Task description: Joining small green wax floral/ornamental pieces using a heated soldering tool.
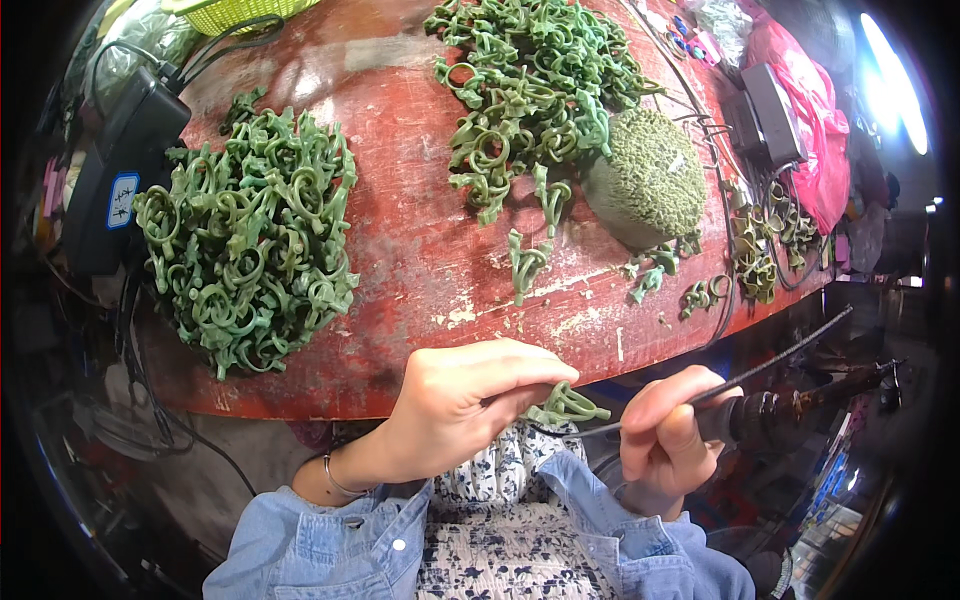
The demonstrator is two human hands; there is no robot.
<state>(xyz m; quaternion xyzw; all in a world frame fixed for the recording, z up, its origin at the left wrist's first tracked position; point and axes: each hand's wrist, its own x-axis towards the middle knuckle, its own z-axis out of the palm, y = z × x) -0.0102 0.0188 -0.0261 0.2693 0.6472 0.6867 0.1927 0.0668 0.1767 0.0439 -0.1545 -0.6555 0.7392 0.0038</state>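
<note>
Scuffed red tabletop [400,250] in front of worker; on it, far heap of green ring pieces [540,80], left-side heap [255,240], crumbly-topped green block [650,175]; left hand [450,400] pinching, right hand [670,430] curled round thin dark rod [790,350]; single green loop piece [567,404] in left fingertips by table's near edge, rod's contact unclear

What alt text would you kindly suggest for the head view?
A person's left hand holds a green piece while the right hand grips a thin rod. On the red table beyond lie two large piles of similar pieces and a rough green lump.
</note>
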